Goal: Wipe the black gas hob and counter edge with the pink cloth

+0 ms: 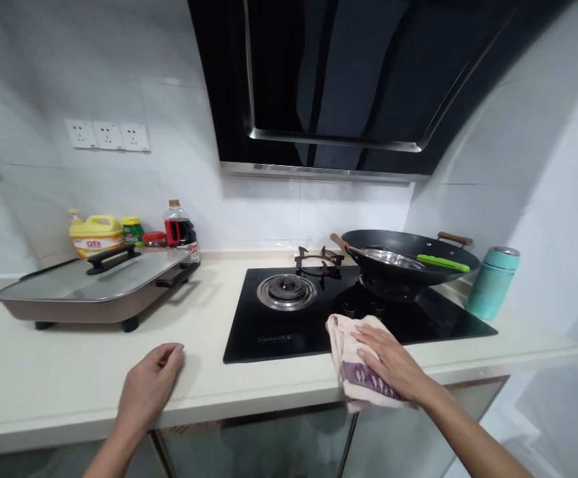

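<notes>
My right hand [385,355] holds a folded cream dishcloth [338,342] with a purple band against the front edge of the black glass gas cooktop [303,342]. Part of the cloth hangs over the counter's front edge. My left hand [152,382] is loosely curled at the front of the white countertop [209,332], left of the cooktop, with nothing visible in it. The left burner [287,290] is uncovered, its pan support [318,263] lying behind it. On the right burner sits a black wok [393,269] containing a metal strainer [393,257] and a green-handled utensil [442,263].
A lidded electric pan [79,309] occupies the left counter. Behind it stand a yellow detergent jug [97,232], small jars [132,230] and a dark sauce bottle [182,229]. A turquoise tumbler [494,284] is beside the wok. A black range hood [338,86] overhangs the cooktop.
</notes>
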Motion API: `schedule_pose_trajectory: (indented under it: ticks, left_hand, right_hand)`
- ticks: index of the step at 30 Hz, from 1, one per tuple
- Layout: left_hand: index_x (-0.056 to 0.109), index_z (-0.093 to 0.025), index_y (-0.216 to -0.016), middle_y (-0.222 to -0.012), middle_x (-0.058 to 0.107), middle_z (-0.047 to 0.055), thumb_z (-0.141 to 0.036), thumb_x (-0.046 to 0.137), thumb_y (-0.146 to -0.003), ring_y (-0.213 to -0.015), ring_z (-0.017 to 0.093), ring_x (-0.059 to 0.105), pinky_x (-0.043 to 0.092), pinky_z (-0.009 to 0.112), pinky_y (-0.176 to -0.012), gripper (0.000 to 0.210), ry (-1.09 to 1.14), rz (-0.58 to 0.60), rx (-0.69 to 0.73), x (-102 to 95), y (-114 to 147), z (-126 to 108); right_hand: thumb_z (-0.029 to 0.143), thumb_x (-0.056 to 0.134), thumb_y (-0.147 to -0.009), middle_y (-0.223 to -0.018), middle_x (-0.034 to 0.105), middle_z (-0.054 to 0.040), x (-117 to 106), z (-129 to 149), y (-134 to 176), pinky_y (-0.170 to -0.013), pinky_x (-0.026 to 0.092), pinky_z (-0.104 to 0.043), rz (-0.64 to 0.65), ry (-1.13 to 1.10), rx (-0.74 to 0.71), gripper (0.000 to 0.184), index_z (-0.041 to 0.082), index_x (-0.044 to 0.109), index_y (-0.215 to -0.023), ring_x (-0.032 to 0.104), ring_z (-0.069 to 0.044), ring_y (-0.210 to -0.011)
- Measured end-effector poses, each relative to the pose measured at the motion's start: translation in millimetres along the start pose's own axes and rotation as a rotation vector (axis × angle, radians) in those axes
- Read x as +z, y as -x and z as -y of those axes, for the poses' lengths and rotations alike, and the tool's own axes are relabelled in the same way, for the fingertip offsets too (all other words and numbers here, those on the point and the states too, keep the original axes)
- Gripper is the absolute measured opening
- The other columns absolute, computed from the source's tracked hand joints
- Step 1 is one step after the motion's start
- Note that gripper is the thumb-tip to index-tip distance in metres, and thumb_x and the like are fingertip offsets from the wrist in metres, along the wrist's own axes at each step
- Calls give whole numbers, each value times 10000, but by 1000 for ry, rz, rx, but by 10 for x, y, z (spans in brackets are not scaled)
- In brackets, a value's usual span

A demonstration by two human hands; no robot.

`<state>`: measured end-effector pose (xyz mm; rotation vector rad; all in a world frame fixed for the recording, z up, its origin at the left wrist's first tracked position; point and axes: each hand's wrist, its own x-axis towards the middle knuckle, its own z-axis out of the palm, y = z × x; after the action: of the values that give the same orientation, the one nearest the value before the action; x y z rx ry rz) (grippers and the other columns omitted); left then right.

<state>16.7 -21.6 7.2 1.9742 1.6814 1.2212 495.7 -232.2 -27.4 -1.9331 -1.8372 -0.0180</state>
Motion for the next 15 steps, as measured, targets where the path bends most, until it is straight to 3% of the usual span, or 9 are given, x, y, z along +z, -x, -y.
schedule_pose_trajectory:
  ticks: [4, 11, 13, 15]
  left_hand:
    - [757, -264, -821, -936, 826, 61, -592, 545, -738, -838, 296, 735, 573, 365, -750, 400, -31, 7, -65, -15, -19, -10]
    - [734, -371, -828, -892, 813, -148, -692, 537, -728, -965, 284, 725, 552, 368, -857, 389, -79, 17, -92, -6, -89, 113]
    - [742, -364, -841, -925, 821, -130, -693, 525, -746, -994, 296, 728, 548, 368, -850, 406, -113, 34, -101, -6, -127, 146]
    - [767, -320, -875, -1005, 834, -47, -679, 501, -765, -1019, 320, 735, 548, 375, -848, 459, -157, 59, -128, -13, -166, 166]
  right_hand:
    - [584, 316, -1041, -1577, 536, -89, -151, -546, 76, -1301, 264, -526, -69, 2, 122, 643, 205, 630, -1455, 425, -284, -1508]
    - [510, 297, -1031, -1553, 564, -81, -290, -1096, 25, -1295, 287, -463, -79, -9, 129, 601, 189, 666, -1381, 464, -255, -1477]
    - [487, 278, -1031, -1536, 582, -80, -321, -1250, 16, -1272, 324, -454, -103, 25, 127, 596, 192, 669, -1370, 489, -249, -1454]
    - [456, 258, -1028, -1497, 617, -83, -377, -1451, 20, -1229, 379, -446, -153, 128, 147, 589, 198, 675, -1353, 529, -247, -1412]
